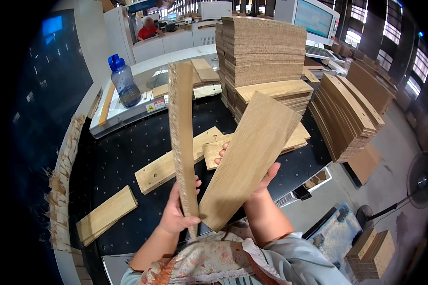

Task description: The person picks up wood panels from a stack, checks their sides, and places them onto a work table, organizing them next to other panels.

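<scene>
My left hand is closed round the lower part of a narrow wood-grain board, held upright with its rough chipboard edge toward me. My right hand grips a wider wood-grain panel from behind, thumb at its right edge and fingertips showing at its left. The panel leans to the right, and its lower corner comes close to the left board; I cannot tell whether they touch. Beneath them, a board with drilled holes lies on the black perforated table, beside a shorter board piece.
A tall stack of chipboard panels stands at the back, with another stack at the right. Two overlapping boards lie front left. A blue bottle stands on the white machine ledge. A fan is on the right; a person sits far back.
</scene>
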Available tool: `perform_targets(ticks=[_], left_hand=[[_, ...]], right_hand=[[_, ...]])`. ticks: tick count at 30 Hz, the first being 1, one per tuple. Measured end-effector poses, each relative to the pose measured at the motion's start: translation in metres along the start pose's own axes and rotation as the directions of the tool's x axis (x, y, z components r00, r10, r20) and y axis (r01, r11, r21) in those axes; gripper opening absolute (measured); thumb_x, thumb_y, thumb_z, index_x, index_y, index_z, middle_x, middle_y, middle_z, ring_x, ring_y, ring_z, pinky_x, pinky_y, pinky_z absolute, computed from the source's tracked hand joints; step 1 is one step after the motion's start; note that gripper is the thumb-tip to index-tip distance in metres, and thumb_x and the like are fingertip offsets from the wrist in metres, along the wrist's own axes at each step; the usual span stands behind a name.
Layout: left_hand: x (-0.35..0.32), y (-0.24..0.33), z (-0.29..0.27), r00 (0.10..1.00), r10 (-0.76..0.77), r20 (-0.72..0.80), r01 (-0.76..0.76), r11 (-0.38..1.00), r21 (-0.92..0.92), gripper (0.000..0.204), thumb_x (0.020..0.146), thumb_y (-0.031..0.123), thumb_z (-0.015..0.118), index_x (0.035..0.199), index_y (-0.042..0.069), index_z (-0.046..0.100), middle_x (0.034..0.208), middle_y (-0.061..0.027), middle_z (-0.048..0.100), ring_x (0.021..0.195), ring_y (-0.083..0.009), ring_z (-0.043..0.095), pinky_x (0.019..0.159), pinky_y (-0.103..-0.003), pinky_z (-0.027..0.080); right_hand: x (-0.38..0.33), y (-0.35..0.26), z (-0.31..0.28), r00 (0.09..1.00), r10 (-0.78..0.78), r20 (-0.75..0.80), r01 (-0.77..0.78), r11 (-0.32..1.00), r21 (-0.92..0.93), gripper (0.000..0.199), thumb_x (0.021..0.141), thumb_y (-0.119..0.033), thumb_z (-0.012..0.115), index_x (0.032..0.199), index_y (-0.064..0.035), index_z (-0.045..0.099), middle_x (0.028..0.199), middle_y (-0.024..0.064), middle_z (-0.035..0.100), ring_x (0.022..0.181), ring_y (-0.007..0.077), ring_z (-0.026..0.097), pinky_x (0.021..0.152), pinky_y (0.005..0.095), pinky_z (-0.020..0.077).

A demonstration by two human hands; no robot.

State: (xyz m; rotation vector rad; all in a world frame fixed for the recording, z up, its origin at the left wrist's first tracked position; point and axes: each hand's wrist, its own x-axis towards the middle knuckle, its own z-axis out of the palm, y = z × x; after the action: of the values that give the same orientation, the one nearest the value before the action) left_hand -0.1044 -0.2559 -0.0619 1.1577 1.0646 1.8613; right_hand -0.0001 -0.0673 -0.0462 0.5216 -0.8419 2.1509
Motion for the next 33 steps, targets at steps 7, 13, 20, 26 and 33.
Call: perform_targets(ticks=[7, 13, 20, 26, 33], left_hand=[[-0.008, -0.03, 0.01, 0.991, 0.126, 0.035, -0.125, 0.843, 0.524, 0.116, 0.056, 0.034, 0.088, 0.144, 0.007, 0.018, 0.139, -0.0176, 0.026, 0.129, -0.0309, 0.033, 0.107, -0.041, 0.027], [-0.006, -0.023, 0.011, 0.979, 0.139, 0.15, -0.204, 0.668, 0.715, 0.122, 0.055, 0.036, 0.088, 0.146, 0.011, 0.011, 0.14, -0.0177, 0.021, 0.132, -0.0316, 0.026, 0.108, -0.042, 0.025], [-0.012, -0.021, 0.01, 0.971, 0.151, 0.182, -0.236, 0.563, 0.792, 0.124, 0.052, 0.031, 0.089, 0.146, 0.014, 0.011, 0.14, -0.0211, 0.021, 0.13, -0.0369, 0.028, 0.104, -0.046, 0.031], [-0.011, -0.02, 0.011, 0.972, 0.133, 0.194, -0.235, 0.597, 0.767, 0.124, 0.052, 0.025, 0.089, 0.147, 0.018, 0.009, 0.14, -0.0214, 0.022, 0.128, -0.0383, 0.03, 0.103, -0.047, 0.033], [-0.01, -0.017, 0.012, 0.955, 0.201, 0.219, -0.297, 0.608, 0.736, 0.122, 0.052, 0.023, 0.089, 0.147, 0.021, 0.012, 0.139, -0.0214, 0.023, 0.126, -0.0394, 0.033, 0.1, -0.047, 0.038]], right_hand=[[-0.009, 0.011, 0.036, 0.992, -0.001, -0.127, -0.027, 0.975, -0.219, 0.096, 0.072, -0.061, 0.067, 0.138, -0.003, 0.028, 0.124, 0.0118, 0.047, 0.111, 0.0207, 0.05, 0.094, 0.035, 0.0414], [-0.016, 0.016, 0.046, 0.992, -0.007, -0.127, -0.028, 0.962, -0.272, 0.105, 0.07, -0.059, 0.071, 0.142, -0.0049, 0.018, 0.124, 0.009, 0.044, 0.109, 0.0176, 0.048, 0.09, 0.0325, 0.0416], [-0.009, 0.016, 0.059, 0.989, -0.028, -0.142, -0.024, 0.938, -0.345, 0.113, 0.061, -0.067, 0.072, 0.138, 0.0024, 0.026, 0.129, 0.0208, 0.045, 0.119, 0.0283, 0.046, 0.095, 0.0397, 0.0417], [-0.018, 0.014, 0.044, 0.999, 0.036, 0.017, -0.028, 0.941, -0.338, 0.108, 0.067, -0.055, 0.076, 0.143, -0.0053, 0.017, 0.135, 0.0141, 0.039, 0.119, 0.0209, 0.042, 0.096, 0.0358, 0.0374], [-0.018, 0.011, 0.057, 0.997, 0.073, 0.002, -0.067, 0.935, -0.348, 0.108, 0.062, -0.052, 0.08, 0.141, -0.0032, 0.024, 0.133, 0.0142, 0.041, 0.118, 0.0215, 0.044, 0.096, 0.036, 0.0384]])
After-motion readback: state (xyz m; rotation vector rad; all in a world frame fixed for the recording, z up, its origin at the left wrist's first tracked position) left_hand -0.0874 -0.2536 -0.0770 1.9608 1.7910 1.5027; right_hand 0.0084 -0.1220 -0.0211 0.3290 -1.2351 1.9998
